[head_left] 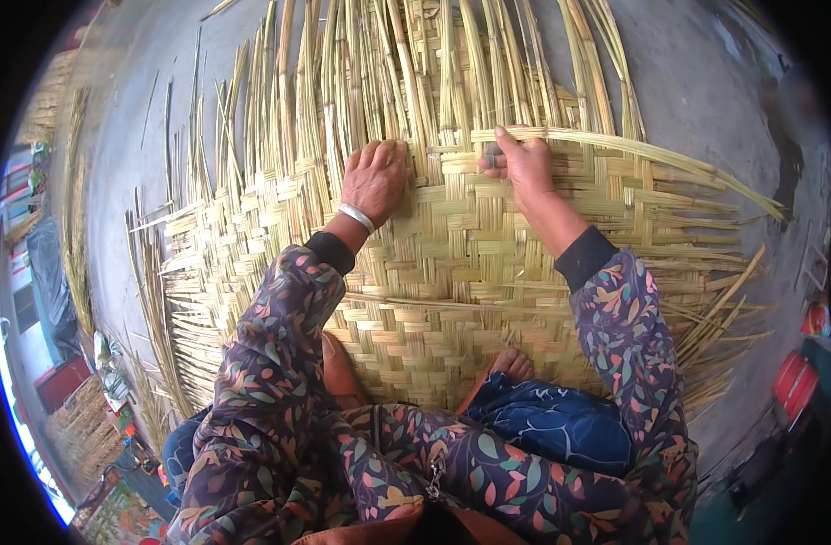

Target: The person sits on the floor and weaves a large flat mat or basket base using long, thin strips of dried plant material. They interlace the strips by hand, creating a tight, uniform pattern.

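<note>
Across the floor under me spreads a half-woven mat [488,245] of split, yellow-green reed strips in a zigzag weave. My right hand [522,168] pinches a crosswise bundle of reed strips [652,150] between thumb and fingers at the weave's far edge. The bundle's loose end reaches out past the mat's right side. To the left, my left hand [376,182], with a pale bracelet on its wrist, is closed over lengthwise reed strips [338,91] at the same edge. Its fingertips are hidden among the strips.
Unwoven strip ends fan out beyond the far edge and both sides. My bare foot [514,365] rests on the near part of the mat. Grey concrete floor [134,127] surrounds it. Bundled stalks [75,218] lie at left; a red round object [794,386] stands at right.
</note>
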The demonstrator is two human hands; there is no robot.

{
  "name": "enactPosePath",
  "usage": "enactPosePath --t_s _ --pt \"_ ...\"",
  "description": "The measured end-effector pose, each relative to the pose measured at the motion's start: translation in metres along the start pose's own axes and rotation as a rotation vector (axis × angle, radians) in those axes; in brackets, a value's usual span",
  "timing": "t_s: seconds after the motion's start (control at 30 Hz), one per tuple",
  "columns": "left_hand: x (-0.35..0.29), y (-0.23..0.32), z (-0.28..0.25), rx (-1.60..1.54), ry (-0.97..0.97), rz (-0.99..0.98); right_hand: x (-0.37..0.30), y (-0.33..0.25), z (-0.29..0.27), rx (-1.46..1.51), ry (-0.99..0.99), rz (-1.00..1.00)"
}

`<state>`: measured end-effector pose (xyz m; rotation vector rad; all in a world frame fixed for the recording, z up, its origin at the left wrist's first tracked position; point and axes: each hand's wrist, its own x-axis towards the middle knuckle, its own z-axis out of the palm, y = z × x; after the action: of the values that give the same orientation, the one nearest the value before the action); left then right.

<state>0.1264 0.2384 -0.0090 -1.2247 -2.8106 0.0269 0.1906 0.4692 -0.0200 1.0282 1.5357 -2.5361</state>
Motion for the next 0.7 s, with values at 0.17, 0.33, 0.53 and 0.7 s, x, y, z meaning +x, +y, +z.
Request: enactPosePath --t_s 0.17,0.33,0.53,0.7 --pt "0.006 -0.003 -0.006 0.051 -0.047 0.126 -0.001 0.000 -0.007 0.044 -0.030 0.046" --pt "0.033 -0.004 -0.027 0.043 -0.183 0.191 -0.010 -0.023 -0.037 0.137 0.006 0.088" --pt "0.096 0.067 -0.030 -0.503 -0.073 0.097 -0.009 -0.037 -0.090 0.288 -0.048 0.002" --pt "0.144 0.095 -0.029 -0.571 -0.325 0.167 -0.012 -0.045 -0.118 0.361 -0.112 -0.079"
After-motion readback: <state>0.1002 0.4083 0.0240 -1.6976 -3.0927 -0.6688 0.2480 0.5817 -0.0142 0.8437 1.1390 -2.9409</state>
